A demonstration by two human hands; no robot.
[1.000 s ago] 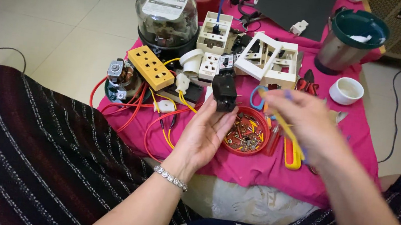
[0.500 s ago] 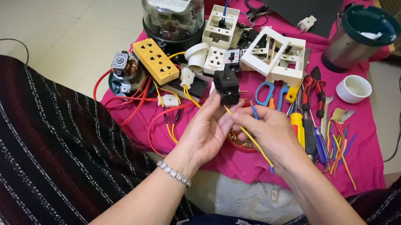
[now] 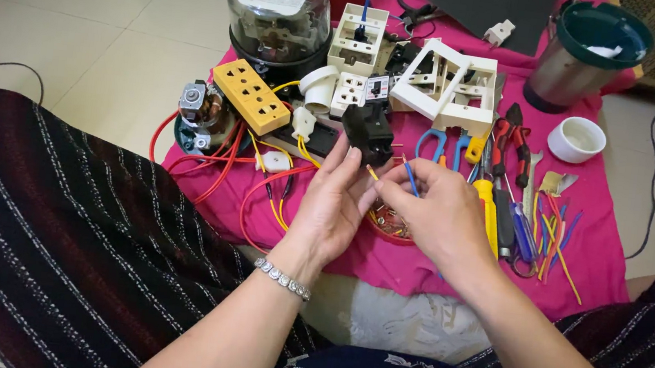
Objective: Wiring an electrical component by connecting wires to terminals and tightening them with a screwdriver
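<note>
My left hand [image 3: 332,205] holds a small black electrical part [image 3: 368,132] up between its fingertips, palm turned toward me. My right hand [image 3: 437,213] sits just to its right and pinches short wires, a blue wire [image 3: 411,179] and a yellow wire [image 3: 372,173], whose ends point toward the black part. Both hands hover over a pink cloth [image 3: 565,260] on the floor, above a small red dish [image 3: 386,222] that is mostly hidden behind them.
On the cloth lie a yellow socket strip [image 3: 252,96], a glass-domed meter [image 3: 279,7], white socket frames [image 3: 450,81], pliers and screwdrivers [image 3: 504,171], loose coloured wires [image 3: 554,226], a white cup [image 3: 577,139], a steel jar [image 3: 588,45] and red wiring [image 3: 223,165]. My striped-trousered legs flank it.
My right hand came in from the tools on the right to meet the left hand, bringing the wires up to the black part. The camera moved closer.
</note>
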